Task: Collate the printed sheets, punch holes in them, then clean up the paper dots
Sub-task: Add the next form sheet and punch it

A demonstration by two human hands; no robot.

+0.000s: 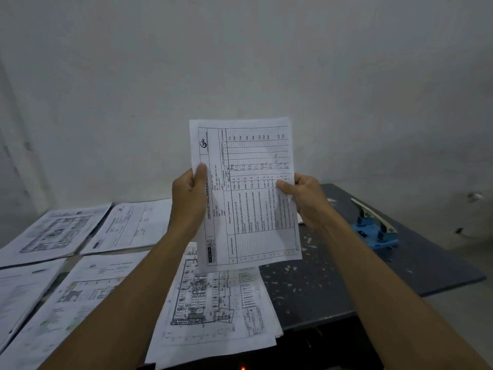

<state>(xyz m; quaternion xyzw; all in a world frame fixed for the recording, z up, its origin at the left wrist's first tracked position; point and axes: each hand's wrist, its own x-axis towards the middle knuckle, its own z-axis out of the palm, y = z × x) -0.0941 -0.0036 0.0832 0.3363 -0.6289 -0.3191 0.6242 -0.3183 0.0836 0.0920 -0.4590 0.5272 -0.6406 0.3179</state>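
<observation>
Holding: a printed checklist sheet (246,193), kept upright in the air in front of the pale wall (240,62), its long edges vertical and its table text turned sideways.
Left hand: the left hand (188,194) gripped the sheet's left edge, thumb laid flat on the printed face, fingers curled behind.
Right hand: the right hand (304,197) pinched the right edge about halfway up, thumb on the front, the other fingers behind the paper.
Below the sheet: a stack of floor-plan prints (213,311) lay flat, partly on the dark mat (320,289), one corner overhanging the near edge.
Left side: four more piles of printed sheets (128,228) lay side by side in two rows, close together but each with its own outline.
Hole punch: the blue hole punch (373,228) stood on the mat to the right, well apart from both hands, its pale lever raised.
Mat surface: pale specks (290,268) were scattered on it; whether they were paper dots or flaked paint, I could not tell.
</observation>
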